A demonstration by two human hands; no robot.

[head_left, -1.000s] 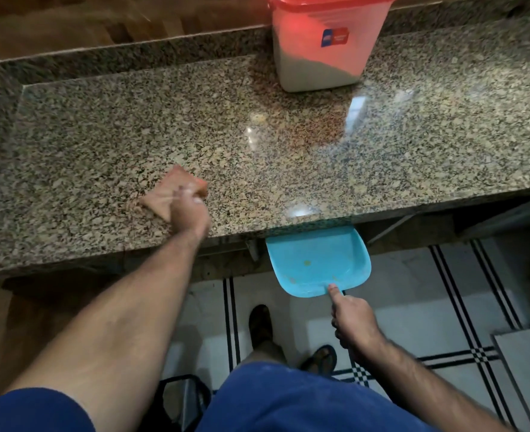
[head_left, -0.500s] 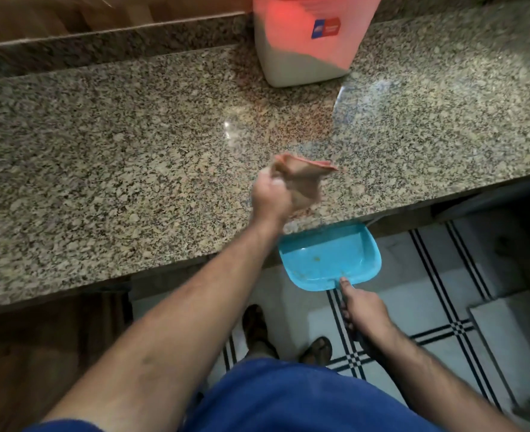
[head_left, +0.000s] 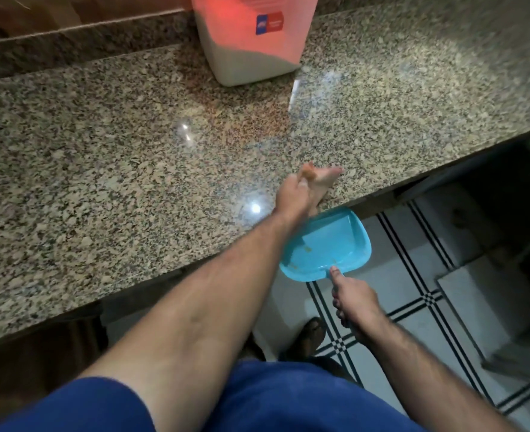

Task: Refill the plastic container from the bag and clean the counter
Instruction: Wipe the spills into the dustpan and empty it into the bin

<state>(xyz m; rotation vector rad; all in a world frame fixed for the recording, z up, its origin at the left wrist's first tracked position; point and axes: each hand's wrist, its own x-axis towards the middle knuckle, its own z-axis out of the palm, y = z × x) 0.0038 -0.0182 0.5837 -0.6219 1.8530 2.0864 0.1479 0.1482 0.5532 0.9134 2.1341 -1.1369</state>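
Head view: your left hand (head_left: 290, 194) clutches the cloth (head_left: 321, 182) at the counter (head_left: 133, 169) edge; your right hand (head_left: 355, 304) grips the dustpan (head_left: 326, 244) just below.

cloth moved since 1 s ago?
Yes. The cloth, in the left hand, swept right along the counter front edge, from well left of the dustpan to just above it.

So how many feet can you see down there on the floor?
2. One sandaled foot shows on the tiled floor between the two forearms, under the blue dustpan. A second foot just peeks out beside the left forearm, mostly hidden.
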